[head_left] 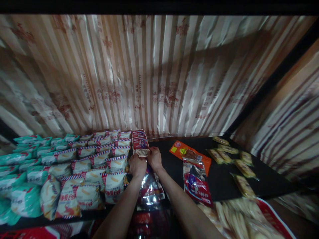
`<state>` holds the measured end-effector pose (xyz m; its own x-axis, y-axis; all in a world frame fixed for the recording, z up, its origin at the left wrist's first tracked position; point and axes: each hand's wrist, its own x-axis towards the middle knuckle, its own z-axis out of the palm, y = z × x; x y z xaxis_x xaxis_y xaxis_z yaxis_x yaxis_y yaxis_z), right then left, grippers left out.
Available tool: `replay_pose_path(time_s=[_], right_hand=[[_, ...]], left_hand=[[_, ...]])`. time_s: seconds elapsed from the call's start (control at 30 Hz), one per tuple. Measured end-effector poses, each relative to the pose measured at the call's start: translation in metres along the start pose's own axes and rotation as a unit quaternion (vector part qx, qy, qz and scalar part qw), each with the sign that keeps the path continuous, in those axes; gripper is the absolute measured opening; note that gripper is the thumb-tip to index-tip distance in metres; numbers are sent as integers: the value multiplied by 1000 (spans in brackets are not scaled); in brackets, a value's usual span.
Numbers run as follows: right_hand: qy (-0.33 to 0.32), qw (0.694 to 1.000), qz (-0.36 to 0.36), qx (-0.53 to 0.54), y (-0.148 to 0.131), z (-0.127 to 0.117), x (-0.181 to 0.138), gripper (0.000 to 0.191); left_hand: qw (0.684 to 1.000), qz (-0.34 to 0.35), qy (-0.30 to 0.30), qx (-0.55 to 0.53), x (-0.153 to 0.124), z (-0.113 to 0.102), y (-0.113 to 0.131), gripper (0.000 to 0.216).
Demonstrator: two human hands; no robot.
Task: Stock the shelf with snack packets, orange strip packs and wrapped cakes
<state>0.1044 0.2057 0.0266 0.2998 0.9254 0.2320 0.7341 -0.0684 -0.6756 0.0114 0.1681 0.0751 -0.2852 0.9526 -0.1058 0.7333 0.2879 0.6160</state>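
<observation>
My left hand and my right hand are close together at the middle of the black shelf. Their fingers close on the near corners of a dark red snack packet with a pale lower edge. Another dark red packet lies just behind it. Beneath my wrists is a shiny snack packet, partly covered by my left forearm. Rows of white chip bags stand directly left of my left hand.
Teal bags fill the far left. Right of my arms lie an orange packet, a red and purple packet and several small yellow packs. A red basket with pale packaged food stands front right. Striped sheeting hangs behind.
</observation>
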Motion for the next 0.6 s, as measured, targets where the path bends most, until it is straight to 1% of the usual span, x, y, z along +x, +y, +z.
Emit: replay_pose_path(time_s=[0.17, 0.3, 0.47, 0.6], right_hand=[[0, 1000, -5, -6, -1, 0, -5, 31], [7, 998, -45, -51, -6, -3, -6, 32], [-16, 993, -96, -65, -12, 1, 2, 35], [-32, 991, -105, -70, -14, 11, 13, 34]], left_hand=[[1000, 5, -4, 4, 0, 1, 0, 33], [1000, 2, -4, 12, -1, 1, 1, 39], [1000, 4, 5, 20, -3, 1, 1, 37], [999, 5, 13, 39, -4, 0, 0, 37]])
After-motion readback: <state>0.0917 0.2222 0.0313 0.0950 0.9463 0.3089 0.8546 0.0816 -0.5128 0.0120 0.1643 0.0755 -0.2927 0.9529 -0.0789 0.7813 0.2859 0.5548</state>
